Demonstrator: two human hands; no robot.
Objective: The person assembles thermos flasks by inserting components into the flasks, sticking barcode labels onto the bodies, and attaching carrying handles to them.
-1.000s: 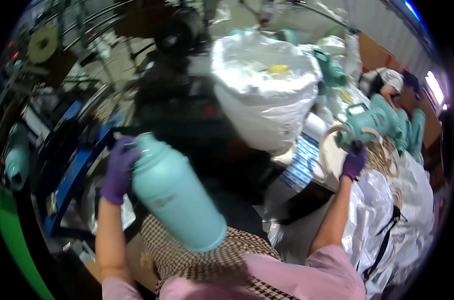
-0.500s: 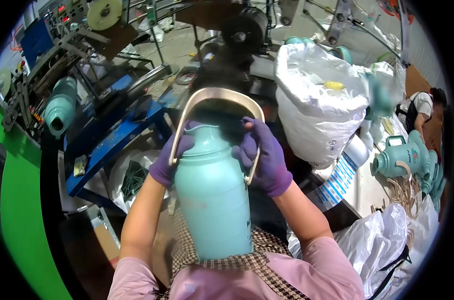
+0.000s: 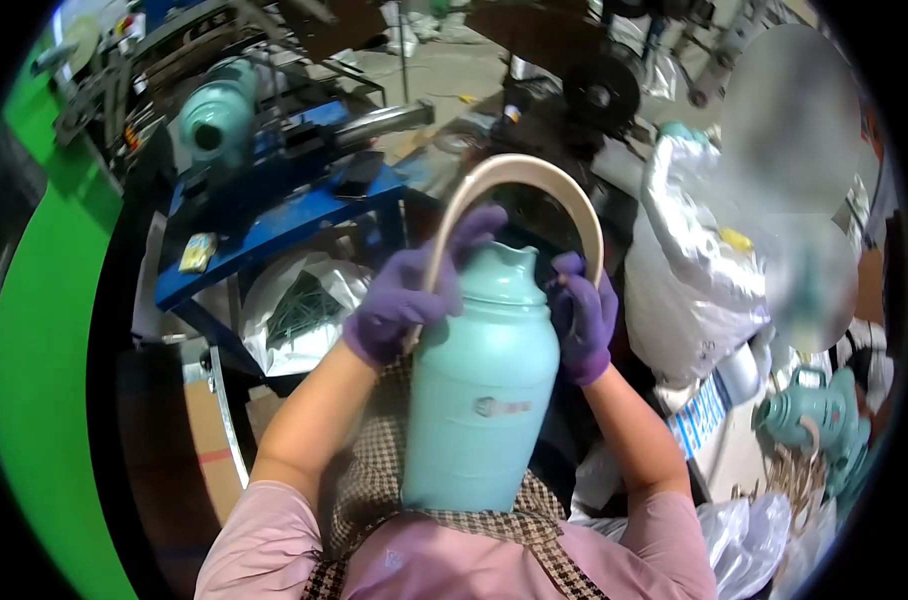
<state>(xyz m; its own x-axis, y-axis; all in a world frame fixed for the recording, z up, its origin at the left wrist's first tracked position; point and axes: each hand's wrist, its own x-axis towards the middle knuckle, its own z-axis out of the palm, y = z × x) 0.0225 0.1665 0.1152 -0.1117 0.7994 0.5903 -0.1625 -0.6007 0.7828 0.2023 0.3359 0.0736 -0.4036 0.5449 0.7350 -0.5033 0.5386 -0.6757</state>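
A teal thermos jug (image 3: 484,430) with a spouted rim stands upright against my checked apron (image 3: 374,465). A small printed mark (image 3: 502,406) shows on its side. Its beige arched handle (image 3: 527,170) rises over the mouth. My left hand (image 3: 404,295), in a purple glove, is closed round the handle's left arm beside the jug's neck, one finger stretched up. On the other side my right hand (image 3: 582,318), also gloved, has bent fingers at the handle's lower right end; the exact grip there is partly hidden.
To the left is a blue metal stand (image 3: 274,235) with another teal jug (image 3: 219,115) on the machine. A bag of green strips (image 3: 304,315) sits beneath. At right are a big white sack (image 3: 674,270), several teal jugs (image 3: 814,410) and beige handles (image 3: 799,480).
The jug has turned so its printed mark faces me, and it sits further right in view. My left hand has shifted higher round the handle. The whole view has swung left.
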